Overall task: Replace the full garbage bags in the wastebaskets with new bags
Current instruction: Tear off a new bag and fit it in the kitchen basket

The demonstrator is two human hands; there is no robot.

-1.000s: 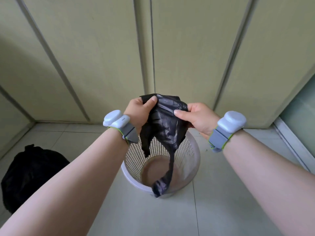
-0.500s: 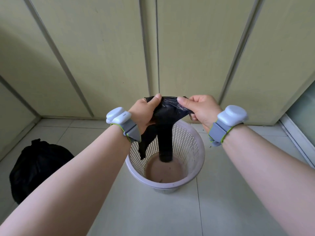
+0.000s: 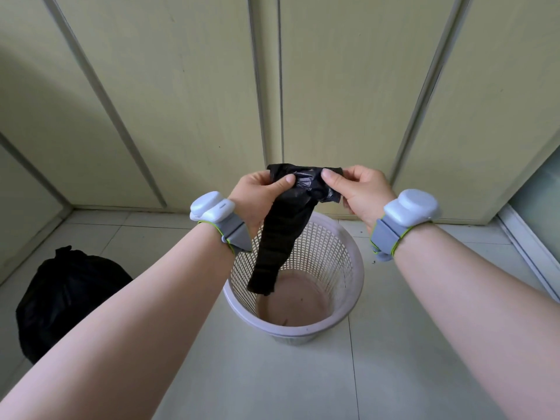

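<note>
A full black bag [image 3: 69,298] sits on the floor, well to the left. A white basket [image 3: 324,250] stands in the middle. A new black bag [image 3: 281,237] hangs over its mouth. The left hand [image 3: 260,192] and right hand [image 3: 360,192] each pinch its top, grip closed on it.

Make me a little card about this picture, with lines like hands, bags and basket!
hands: left hand and right hand each pinch the top of the new bag
new bag: black, bunched up, its tail hanging over the basket's mouth
basket: white mesh, upright on the floor, no liner in it
full bag: black, on the floor left of the basket, apart from it
behind: pale doors
not yet done: new bag opened and fitted in the basket
</note>
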